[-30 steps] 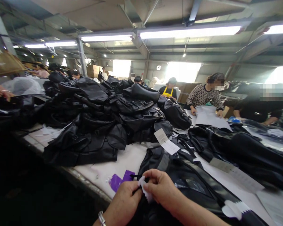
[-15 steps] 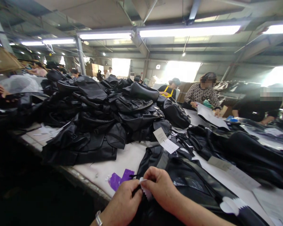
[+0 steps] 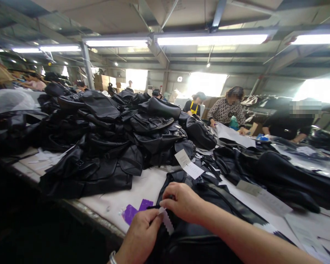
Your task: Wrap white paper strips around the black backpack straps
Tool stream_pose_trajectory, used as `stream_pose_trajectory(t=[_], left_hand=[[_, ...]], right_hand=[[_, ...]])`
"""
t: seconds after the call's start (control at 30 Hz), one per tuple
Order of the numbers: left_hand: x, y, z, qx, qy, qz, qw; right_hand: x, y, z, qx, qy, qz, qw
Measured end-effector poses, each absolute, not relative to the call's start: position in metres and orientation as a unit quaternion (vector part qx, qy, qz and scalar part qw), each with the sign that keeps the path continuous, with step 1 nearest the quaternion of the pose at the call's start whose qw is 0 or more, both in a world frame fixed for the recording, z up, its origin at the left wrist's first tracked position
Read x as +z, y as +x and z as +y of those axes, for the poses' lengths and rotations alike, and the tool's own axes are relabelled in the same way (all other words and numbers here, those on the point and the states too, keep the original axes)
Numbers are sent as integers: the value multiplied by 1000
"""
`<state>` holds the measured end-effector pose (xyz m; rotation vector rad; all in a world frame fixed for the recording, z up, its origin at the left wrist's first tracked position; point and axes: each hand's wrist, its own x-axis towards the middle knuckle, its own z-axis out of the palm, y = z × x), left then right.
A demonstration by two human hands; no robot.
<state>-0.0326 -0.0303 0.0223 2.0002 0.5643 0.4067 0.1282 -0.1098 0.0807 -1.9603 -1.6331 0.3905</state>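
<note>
A black leather-look bag (image 3: 200,240) lies at the table's near edge under my hands. On it is a white strip with a zigzag edge (image 3: 168,223). My left hand (image 3: 140,234) pinches the upper end of this strip between thumb and forefinger. Just above, my right hand (image 3: 183,201) has its thumb and fingers closed at the strip's tip; the exact contact is partly hidden. Another white zigzag-edged piece (image 3: 265,228) is wrapped round a strap, partly behind my right forearm. Purple packets (image 3: 130,213) lie left of the bag.
A big heap of black bags (image 3: 104,135) covers the table's far side. A folded white card (image 3: 188,164) lies beyond my hands, a grey card (image 3: 264,196) to the right. White scraps (image 3: 48,157) lie at left. Several people work across the table, one holding a white sheet (image 3: 233,135).
My right hand has lifted slightly and shifted up to the strip's tip, baring more of the strip. My left hand keeps its pinch. The view has swung a little to the right.
</note>
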Motion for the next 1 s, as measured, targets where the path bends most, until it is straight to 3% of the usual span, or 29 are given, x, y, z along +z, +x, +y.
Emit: stream_pose_trajectory(t=[0.17,0.3,0.47,0.63,0.83,1.0], left_hand=[[18,-35,-29,164,837,220,473],[-1,-38,-20,236,911,132,311],[-2,-42,-6,274,944,16,180],[10,-39,-5,371,906,79,189],[1,-25,-18,388,891,101,214],[-2,-27,-21,407,906,71,92]], right_hand=[[82,128,-91,206,-719,-641,173],[80,124,-88,149,-712,-671,146],[88,130,-89,191,-728,-648,120],[95,136,-87,241,-752,-604,112],[94,136,-84,260,-758,-587,118],[92,133,-82,237,-755,-603,105]])
